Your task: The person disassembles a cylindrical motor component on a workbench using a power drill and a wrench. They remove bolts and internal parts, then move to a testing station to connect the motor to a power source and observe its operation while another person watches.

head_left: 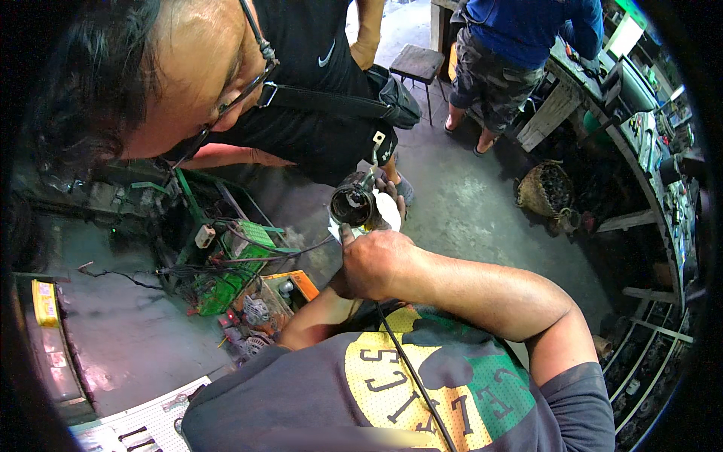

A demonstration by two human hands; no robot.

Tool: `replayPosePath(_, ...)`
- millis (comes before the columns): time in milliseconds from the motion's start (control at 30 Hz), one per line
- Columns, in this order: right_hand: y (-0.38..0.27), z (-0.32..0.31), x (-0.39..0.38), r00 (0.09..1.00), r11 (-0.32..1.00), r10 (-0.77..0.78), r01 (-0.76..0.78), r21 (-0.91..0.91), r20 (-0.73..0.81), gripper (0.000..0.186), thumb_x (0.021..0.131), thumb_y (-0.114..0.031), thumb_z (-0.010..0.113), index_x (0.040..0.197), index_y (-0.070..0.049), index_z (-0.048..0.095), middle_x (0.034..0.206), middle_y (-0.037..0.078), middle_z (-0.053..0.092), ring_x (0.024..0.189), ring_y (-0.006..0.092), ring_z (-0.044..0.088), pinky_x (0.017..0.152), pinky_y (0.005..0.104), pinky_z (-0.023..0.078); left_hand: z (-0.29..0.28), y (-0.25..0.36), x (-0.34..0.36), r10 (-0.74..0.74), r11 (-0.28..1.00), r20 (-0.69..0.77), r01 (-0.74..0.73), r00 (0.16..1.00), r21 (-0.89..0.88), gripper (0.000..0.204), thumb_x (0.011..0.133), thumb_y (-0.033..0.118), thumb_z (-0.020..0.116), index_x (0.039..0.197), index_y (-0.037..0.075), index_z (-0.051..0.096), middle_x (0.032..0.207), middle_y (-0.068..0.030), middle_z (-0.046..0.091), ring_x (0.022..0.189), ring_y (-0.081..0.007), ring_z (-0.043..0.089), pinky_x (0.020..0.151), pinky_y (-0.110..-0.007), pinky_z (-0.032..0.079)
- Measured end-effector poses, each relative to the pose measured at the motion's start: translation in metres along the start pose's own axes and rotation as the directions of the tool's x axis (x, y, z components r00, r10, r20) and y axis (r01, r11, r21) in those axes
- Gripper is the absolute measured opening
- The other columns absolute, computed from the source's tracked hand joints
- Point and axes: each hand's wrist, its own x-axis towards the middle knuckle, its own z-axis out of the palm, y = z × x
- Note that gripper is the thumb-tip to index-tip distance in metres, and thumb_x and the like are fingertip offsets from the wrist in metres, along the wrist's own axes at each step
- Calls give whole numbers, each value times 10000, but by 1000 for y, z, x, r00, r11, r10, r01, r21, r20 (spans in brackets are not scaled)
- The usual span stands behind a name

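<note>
A dark, open-ended motor housing is held up in front of my chest, its round mouth turned toward me. From its upper side rises a bent metal lead with a flat square lug at the tip. My right hand is closed at the housing's near right side, its thumb by the lower rim. A white cloth or paper is bunched against the housing. My left hand is mostly hidden behind the right one; its fingers cannot be made out. Dark fingers show beyond the housing, but whose hand they belong to is unclear.
A person in black leans in close from the far left. Another person in blue stands by a cluttered workbench. A green metal frame and an orange crate stand at left; a woven basket and stool are farther off.
</note>
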Motion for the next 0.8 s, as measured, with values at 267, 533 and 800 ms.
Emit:
replayPosePath(267,-4,-7,-1,994,990,93,-88,107,-49,577,972,-210,694,1491,15,581,1216,178,804,1119,310,792,884,453,649,0,-1,2,22,1000,-2,-22,1000,-4,687,1058,569,528,1514,59,590,1489,-116,666,1461,-297,565,1251,-522,421)
replayPosePath(533,-6,-9,4,998,990,54,-51,130,-20,607,968,-263,695,1488,26,576,1230,204,793,1127,346,786,912,468,641,-3,8,-2,17,1000,2,-17,1000,22,706,1056,600,518,1516,69,589,1484,-116,666,1453,-299,570,1243,-523,428)
replayPosePath(800,-2,-6,21,999,997,-29,30,72,-13,659,945,-242,696,1492,86,530,1197,201,802,1109,341,791,906,466,638,-9,16,-3,-11,997,9,11,1000,71,708,1056,606,514,1516,73,588,1480,-117,665,1441,-300,576,1235,-521,436)
